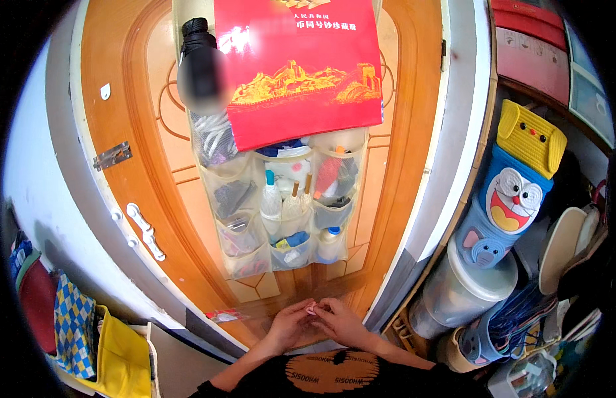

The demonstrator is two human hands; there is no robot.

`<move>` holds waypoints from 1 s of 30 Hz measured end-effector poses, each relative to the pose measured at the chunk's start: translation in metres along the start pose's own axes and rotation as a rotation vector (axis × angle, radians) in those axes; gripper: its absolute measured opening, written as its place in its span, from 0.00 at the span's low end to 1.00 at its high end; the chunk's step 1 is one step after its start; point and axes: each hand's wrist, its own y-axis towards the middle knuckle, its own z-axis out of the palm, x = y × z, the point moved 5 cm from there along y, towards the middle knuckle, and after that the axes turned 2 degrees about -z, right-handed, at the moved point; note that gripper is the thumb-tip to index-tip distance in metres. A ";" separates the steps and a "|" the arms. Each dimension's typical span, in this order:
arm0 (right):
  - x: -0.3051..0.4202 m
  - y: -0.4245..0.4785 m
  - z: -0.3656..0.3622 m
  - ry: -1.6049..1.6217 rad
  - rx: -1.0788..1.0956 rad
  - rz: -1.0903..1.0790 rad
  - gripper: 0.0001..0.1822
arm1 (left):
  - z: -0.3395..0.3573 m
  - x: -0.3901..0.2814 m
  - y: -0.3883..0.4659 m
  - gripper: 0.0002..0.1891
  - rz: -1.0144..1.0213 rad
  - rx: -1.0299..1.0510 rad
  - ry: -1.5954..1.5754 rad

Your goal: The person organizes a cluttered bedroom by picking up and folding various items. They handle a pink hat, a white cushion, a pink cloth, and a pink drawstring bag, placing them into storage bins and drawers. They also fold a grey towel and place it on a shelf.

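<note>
My left hand (290,324) and my right hand (341,322) meet low in front of my body. Their fingertips pinch a small pale pink item (311,309) between them; the fingers partly cover it, so I cannot tell its kind. Beyond the hands is a wooden door (188,278) with a cream mesh pocket organizer (240,174) hanging on it. Its pockets hold light-coloured bundles with sticks poking out (292,204), a blue-capped bottle (331,240) and other small goods. A large red printed album or bag (308,117) covers the organizer's upper part.
A dark umbrella-like item (194,37) sits in an upper left pocket. On the right stand stacked woven animal-face baskets (529,164), a lidded translucent bin (479,278) and a basket of cords (479,343). Yellow fabric (121,353) lies at lower left; a white handle (144,231) is on the door.
</note>
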 end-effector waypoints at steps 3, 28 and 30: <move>-0.015 -0.003 -0.005 -0.046 -0.010 -0.017 0.15 | 0.009 -0.014 0.001 0.25 0.136 0.023 0.283; 0.055 0.188 -0.137 0.364 -0.552 -0.168 0.07 | 0.063 -0.241 -0.115 0.19 1.209 -0.708 1.478; 0.054 0.189 -0.134 0.554 -0.611 -0.131 0.07 | 0.061 -0.237 -0.120 0.18 1.233 -0.701 1.518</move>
